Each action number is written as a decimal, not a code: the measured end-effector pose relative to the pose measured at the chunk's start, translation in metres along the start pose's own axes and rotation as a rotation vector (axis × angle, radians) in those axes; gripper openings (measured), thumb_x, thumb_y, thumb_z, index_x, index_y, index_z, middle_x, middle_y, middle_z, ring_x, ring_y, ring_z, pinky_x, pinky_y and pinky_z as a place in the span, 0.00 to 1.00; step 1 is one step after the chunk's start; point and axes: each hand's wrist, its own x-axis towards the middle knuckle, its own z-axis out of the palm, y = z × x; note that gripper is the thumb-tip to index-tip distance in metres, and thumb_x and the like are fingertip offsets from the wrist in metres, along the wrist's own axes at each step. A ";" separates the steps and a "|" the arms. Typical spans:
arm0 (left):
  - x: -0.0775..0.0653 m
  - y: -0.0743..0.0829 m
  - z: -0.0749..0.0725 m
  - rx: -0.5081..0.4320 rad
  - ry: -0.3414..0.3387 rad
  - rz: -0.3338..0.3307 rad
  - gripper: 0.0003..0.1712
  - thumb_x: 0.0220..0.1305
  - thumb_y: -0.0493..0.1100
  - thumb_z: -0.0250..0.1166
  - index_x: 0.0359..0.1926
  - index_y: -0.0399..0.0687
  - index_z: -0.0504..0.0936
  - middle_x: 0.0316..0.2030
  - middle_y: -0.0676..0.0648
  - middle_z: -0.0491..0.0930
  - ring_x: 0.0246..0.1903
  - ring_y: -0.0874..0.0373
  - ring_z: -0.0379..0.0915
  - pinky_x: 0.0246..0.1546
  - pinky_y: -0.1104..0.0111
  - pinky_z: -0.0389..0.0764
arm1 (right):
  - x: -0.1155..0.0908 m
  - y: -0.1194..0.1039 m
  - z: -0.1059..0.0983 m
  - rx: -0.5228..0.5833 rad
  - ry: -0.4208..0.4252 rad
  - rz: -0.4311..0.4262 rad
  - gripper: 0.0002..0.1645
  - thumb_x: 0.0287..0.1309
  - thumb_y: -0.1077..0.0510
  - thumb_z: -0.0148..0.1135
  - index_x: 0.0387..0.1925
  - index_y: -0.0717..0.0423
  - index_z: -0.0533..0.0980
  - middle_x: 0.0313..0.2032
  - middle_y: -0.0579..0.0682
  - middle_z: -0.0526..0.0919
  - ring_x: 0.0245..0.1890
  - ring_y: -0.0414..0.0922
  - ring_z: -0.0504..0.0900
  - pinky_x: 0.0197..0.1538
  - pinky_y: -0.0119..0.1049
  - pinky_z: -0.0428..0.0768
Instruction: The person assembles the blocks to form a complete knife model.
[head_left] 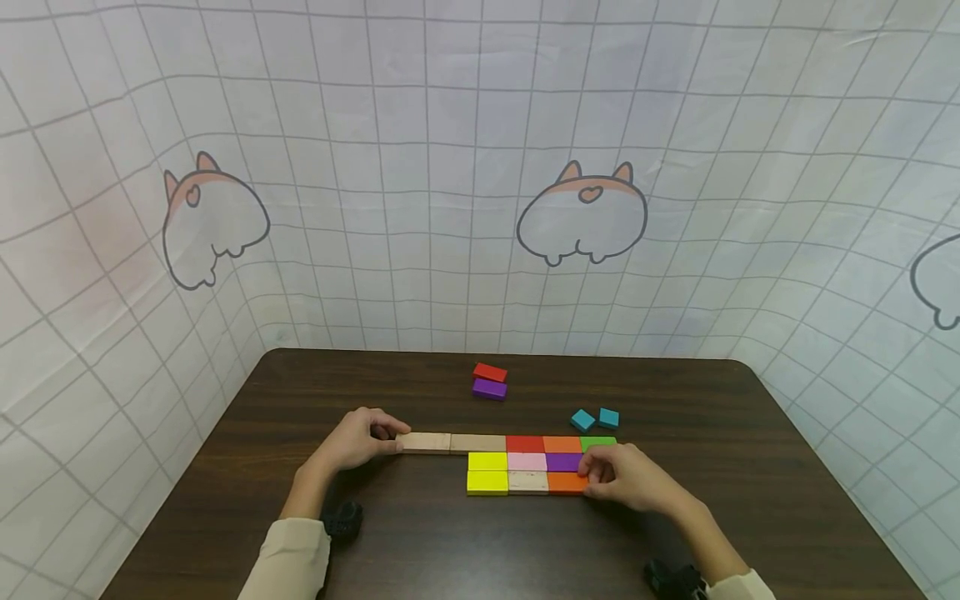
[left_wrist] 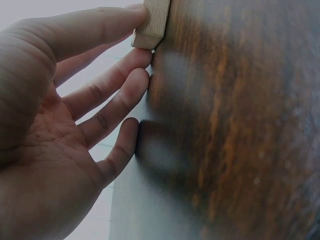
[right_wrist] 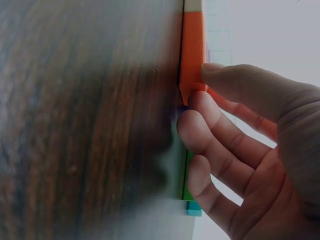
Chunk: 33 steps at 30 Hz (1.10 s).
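Note:
Flat coloured blocks lie in rows on the table. My left hand (head_left: 358,439) pinches the left end of a plain wooden block (head_left: 424,443), also seen at the thumb in the left wrist view. Another plain block (head_left: 478,443) continues that row to a red block (head_left: 524,444), an orange one and a green block (head_left: 597,443). Below sit yellow blocks (head_left: 487,482), a pink block (head_left: 527,462), a purple block (head_left: 563,462) and a pale block (head_left: 528,482). My right hand (head_left: 628,477) holds the right end of the lower orange block (right_wrist: 192,50), thumb on top; its fingertips partly hide the ends.
Behind the rows, a loose red block (head_left: 491,372) and a purple block (head_left: 490,389) lie together. Two small teal blocks (head_left: 582,420) are at the back right. The dark wooden table (head_left: 420,550) meets a checked cloth (head_left: 420,292) on its back and sides.

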 end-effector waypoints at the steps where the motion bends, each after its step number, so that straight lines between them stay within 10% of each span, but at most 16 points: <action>1: 0.000 0.000 0.000 0.000 0.001 -0.001 0.11 0.62 0.42 0.75 0.46 0.54 0.91 0.37 0.52 0.82 0.35 0.57 0.73 0.36 0.64 0.75 | 0.000 0.000 0.000 0.002 -0.001 0.002 0.10 0.60 0.55 0.74 0.39 0.51 0.80 0.28 0.39 0.80 0.28 0.32 0.75 0.35 0.29 0.76; 17: 0.001 -0.002 0.000 0.004 0.005 0.022 0.12 0.61 0.42 0.75 0.47 0.53 0.91 0.37 0.52 0.83 0.34 0.58 0.74 0.36 0.64 0.77 | 0.017 -0.013 -0.026 -0.007 0.027 -0.036 0.10 0.63 0.56 0.71 0.43 0.55 0.81 0.31 0.41 0.82 0.31 0.36 0.78 0.35 0.31 0.79; 33: -0.001 0.001 0.000 0.000 0.001 0.009 0.12 0.62 0.41 0.74 0.47 0.53 0.91 0.37 0.52 0.83 0.35 0.58 0.73 0.36 0.64 0.76 | 0.117 -0.028 -0.034 0.025 0.106 -0.091 0.22 0.63 0.55 0.72 0.57 0.48 0.79 0.43 0.50 0.84 0.37 0.42 0.80 0.41 0.36 0.81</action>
